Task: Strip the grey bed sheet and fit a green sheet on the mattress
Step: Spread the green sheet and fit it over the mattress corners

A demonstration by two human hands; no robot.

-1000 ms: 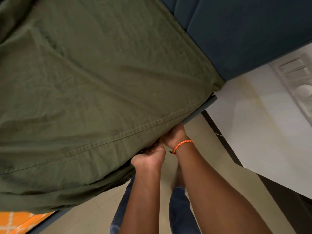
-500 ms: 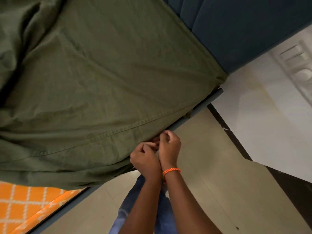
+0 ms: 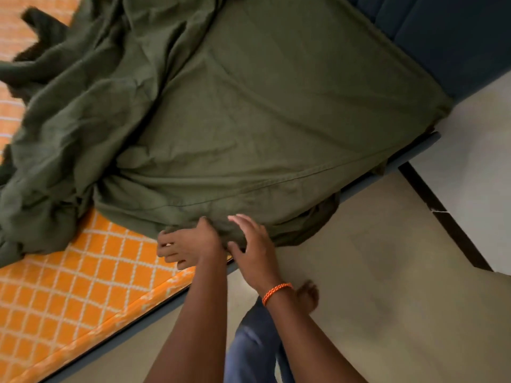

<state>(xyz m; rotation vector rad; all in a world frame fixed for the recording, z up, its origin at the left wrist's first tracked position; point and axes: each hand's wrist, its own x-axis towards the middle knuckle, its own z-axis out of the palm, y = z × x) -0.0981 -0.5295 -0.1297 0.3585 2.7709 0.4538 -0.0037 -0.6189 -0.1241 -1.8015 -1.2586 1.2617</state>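
Where the frame begins at its left edge, the orange mattress [image 3: 72,275] lies bare, its white lattice pattern showing in the lower left and again in a strip at the upper left. Over it the green sheet [image 3: 249,111] is heaped in loose, dark folds along the left side, then spreads flatter across the centre and reaches the upper right, where it is pulled over the mattress corner beside the dark blue headboard [image 3: 442,34].

At lower centre, the sheet's hemmed edge hangs over the side of the mattress. The left hand [image 3: 188,244] lies there with its fingers spread and pointing left over the orange surface, its thumb side against a bunch of the green cloth; whether it pinches the cloth I cannot tell. Just to the right, the right hand [image 3: 254,244] has its fingers straight and splayed wide, holding nothing, its palm just beside the same bunch of cloth. An orange bracelet [image 3: 276,290] circles that wrist.

Below the hands, blue trousers [image 3: 254,349] and a bare foot [image 3: 307,295] stand on the beige floor [image 3: 373,272]. The dark bed frame [image 3: 387,172] runs diagonally under the sheet's edge, and a white wall [image 3: 475,161] fills the right side.
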